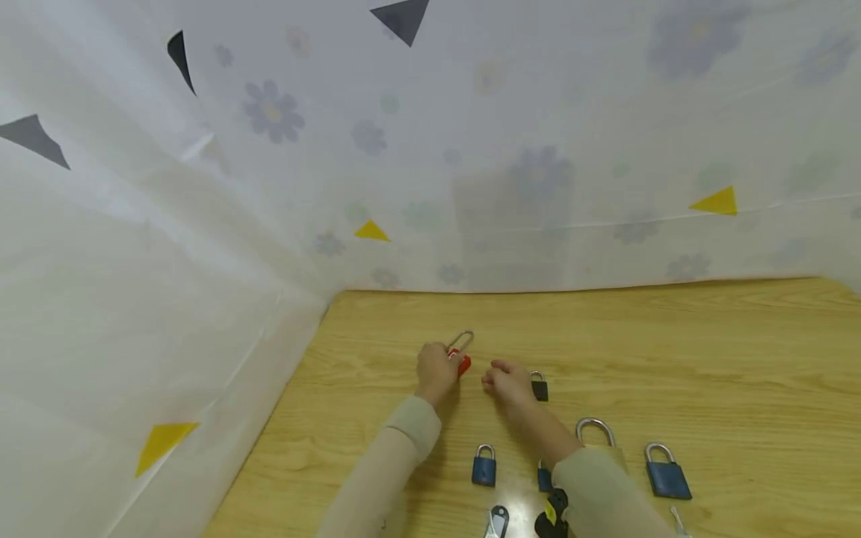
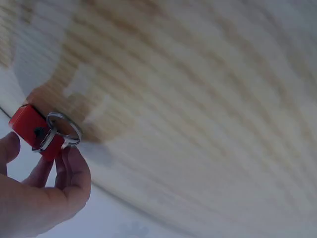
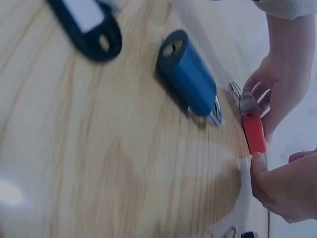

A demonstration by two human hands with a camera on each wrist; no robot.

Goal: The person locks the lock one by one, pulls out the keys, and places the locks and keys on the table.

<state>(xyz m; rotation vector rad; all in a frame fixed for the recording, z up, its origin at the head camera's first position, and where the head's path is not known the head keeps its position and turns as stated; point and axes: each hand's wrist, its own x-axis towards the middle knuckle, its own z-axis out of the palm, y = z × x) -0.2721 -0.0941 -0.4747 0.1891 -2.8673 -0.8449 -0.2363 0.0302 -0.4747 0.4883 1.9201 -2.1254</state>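
Observation:
At the far middle of the table, my left hand (image 1: 436, 368) holds a red padlock (image 1: 463, 365) whose long shackle (image 1: 468, 335) points away. The left wrist view shows the padlock's red body (image 2: 27, 124) pinched between thumb and fingers, with a key (image 2: 47, 140) at its end face and a metal ring (image 2: 77, 130) hanging from it. My right hand (image 1: 511, 385) is just to the right of the padlock, fingers loosely curled around nothing visible. In the right wrist view its thumb (image 3: 258, 166) is close to the padlock's red body (image 3: 253, 134).
A small black padlock (image 1: 540, 391) lies beside the right hand. Nearer are blue padlocks (image 1: 483, 471), (image 1: 668, 479) and a large brass padlock (image 1: 615, 454) partly behind the right sleeve. A black key tag (image 1: 498, 517) lies at the front. White sheeting (image 1: 403, 261) borders the table's back and left.

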